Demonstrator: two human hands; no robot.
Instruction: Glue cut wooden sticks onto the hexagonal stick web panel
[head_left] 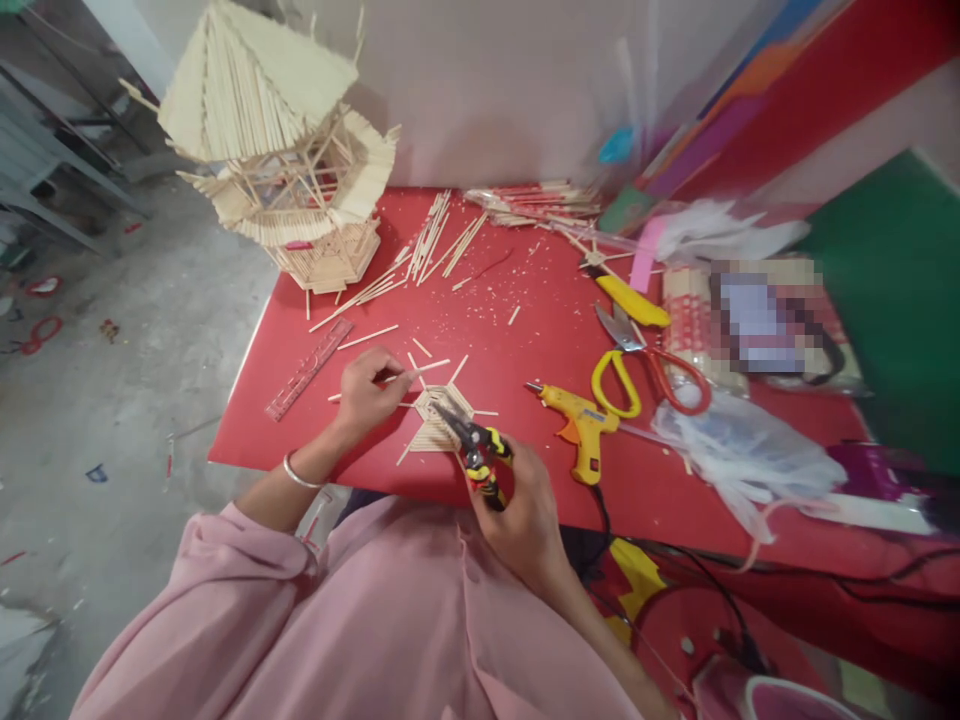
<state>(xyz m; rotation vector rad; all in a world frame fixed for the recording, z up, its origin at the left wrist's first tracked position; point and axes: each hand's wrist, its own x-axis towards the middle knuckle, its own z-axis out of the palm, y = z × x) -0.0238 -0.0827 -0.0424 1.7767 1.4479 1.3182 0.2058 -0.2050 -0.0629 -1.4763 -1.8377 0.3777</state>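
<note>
Between the fingers of my left hand [373, 392] is a thin wooden stick [431, 367], pinched above the red table. My right hand [525, 515] is closed around the black and yellow handles of a pair of pliers-like cutters [474, 445]. The cutters' jaws point up and left over a small flat hexagonal piece made of sticks [435, 435], with stick ends jutting out around it. Whether the jaws touch that piece I cannot tell. A clear ruler [309, 372] lies left of my left hand. To the right of the cutters is a yellow glue gun [581, 425].
A pagoda-like stick model [330, 250] stands at the table's back left. Loose sticks [429, 240] lie behind my hands. Scissors [651, 372], a yellow-handled cutter [630, 298] and plastic bags [742, 450] occupy the right side. The glue gun's cord hangs over the front edge.
</note>
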